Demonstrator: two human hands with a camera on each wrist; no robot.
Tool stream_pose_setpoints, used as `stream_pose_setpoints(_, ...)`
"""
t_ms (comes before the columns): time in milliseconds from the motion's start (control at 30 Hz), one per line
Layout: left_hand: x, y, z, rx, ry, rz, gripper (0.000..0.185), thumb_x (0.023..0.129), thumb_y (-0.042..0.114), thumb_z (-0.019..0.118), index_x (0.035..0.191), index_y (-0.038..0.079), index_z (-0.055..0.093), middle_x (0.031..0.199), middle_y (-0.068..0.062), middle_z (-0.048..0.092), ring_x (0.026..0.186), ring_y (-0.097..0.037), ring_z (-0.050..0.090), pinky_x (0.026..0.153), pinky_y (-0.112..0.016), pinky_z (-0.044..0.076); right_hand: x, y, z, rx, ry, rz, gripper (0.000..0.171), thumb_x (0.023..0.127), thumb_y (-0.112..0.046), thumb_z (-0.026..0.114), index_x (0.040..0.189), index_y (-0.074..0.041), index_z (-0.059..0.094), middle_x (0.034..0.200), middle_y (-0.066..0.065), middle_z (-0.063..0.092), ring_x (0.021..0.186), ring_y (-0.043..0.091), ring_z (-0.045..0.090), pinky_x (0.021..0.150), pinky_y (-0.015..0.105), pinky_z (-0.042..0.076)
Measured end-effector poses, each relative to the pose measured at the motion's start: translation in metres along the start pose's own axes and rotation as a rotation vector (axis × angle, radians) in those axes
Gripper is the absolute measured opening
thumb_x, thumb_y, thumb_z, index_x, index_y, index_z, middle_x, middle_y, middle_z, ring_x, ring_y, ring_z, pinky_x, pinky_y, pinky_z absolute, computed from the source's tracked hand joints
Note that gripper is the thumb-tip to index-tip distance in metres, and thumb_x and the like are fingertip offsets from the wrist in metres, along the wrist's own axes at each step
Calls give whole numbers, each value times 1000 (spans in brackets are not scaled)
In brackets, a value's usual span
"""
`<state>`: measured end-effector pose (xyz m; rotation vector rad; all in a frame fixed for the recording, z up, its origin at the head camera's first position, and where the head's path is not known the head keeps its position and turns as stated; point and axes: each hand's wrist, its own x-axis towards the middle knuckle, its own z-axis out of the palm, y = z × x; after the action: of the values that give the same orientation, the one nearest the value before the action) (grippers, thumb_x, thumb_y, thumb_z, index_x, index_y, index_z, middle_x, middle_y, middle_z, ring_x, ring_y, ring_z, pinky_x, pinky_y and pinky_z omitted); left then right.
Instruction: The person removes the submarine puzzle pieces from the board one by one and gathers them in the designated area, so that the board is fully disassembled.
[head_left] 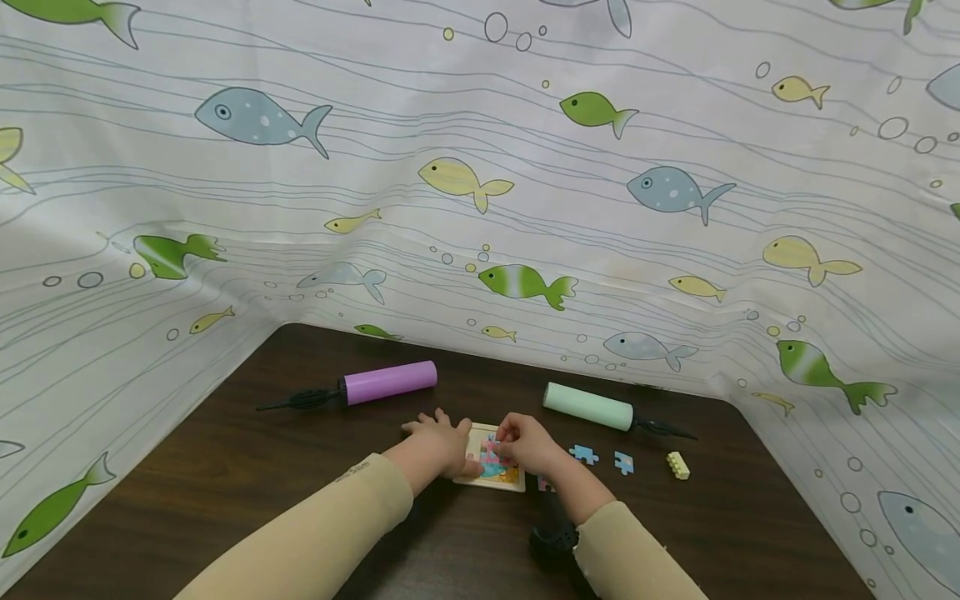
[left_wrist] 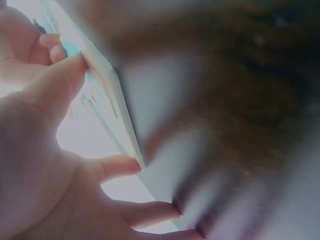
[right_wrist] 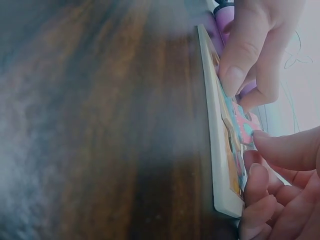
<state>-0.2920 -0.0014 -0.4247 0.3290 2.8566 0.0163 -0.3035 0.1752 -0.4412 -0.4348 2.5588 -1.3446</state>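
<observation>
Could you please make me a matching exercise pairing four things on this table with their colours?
Things:
1. left pump
2. right pump
3. brick
4. loose puzzle pieces

Colours:
A. pale yellow
B. blue
C. purple
D. mint green

Pairs: 1-C, 2-D, 3-A, 4-B
</observation>
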Motion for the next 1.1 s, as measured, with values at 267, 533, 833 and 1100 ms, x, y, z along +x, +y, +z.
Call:
stream_pose_setpoints(267, -2, 3, -5, -20, -23, -13, 81, 87, 64, 63, 152, 22, 38, 150, -27, 36, 133, -54, 35, 96, -73, 33, 1, 3, 0, 8, 9, -6, 11, 93, -6, 70, 92, -1, 60, 73, 6, 54, 64, 18, 59, 60, 32, 52)
stream_pose_setpoints(533, 2, 2, -4, -31, -34, -18, 83, 85, 66, 64, 150, 21, 38, 151, -27, 34, 133, -55, 34, 95, -73, 32, 0, -1, -2, -104, 33, -58, 11, 92, -6, 71, 90, -5, 61, 75, 4, 54, 62, 16, 49, 56, 30, 42)
stream_pose_setpoints(833, 2, 2, -4, -41, -24, -21, 85, 83, 65, 66, 151, 22, 39, 150, -28, 35, 131, -56, 35, 94, -74, 32, 0, 0, 1, -75, 16, -25, 18, 84, -1, 77, 93, -2, 61, 74, 4, 55, 64, 16, 51, 56, 28, 45)
stream_pose_setpoints(1100, 4, 2, -3, -48, -25, -24, 85, 83, 65, 66, 151, 22, 38, 150, -28, 35, 132, -56, 35, 94, -75, 32, 0, -3, 0, -18, -11, -54, 20, 84, 10, 72, 90, -2, 56, 76, 6, 56, 69, 18, 56, 62, 31, 51)
